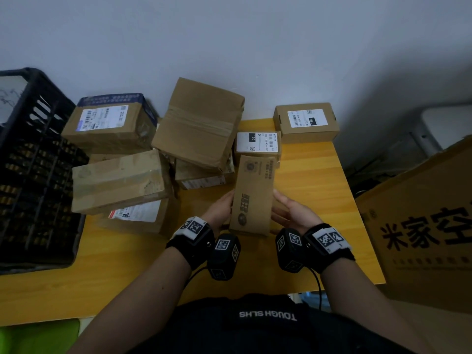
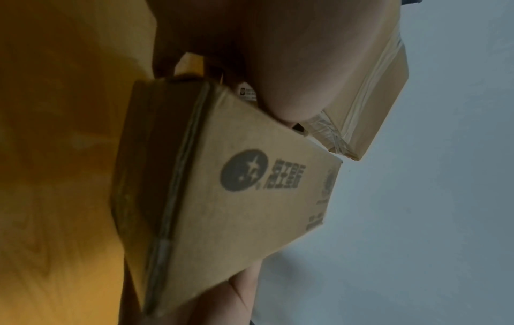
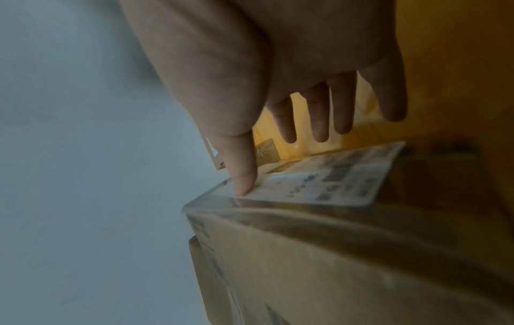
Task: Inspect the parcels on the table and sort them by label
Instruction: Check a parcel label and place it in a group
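I hold a long narrow cardboard parcel with a round star logo just above the yellow table. My left hand grips its left side, thumb on the top face. My right hand lies against its right side with straight, spread fingers; only the thumb tip touches the edge. A white label sits on that right face, blurred in the right wrist view. Beyond lie other parcels: one marked 150 and one with a label at the back right.
A heap of cardboard parcels fills the table's left and middle: a labelled one, a large plain one, a taped one. A black crate stands at the left edge. A big printed carton stands off the right edge.
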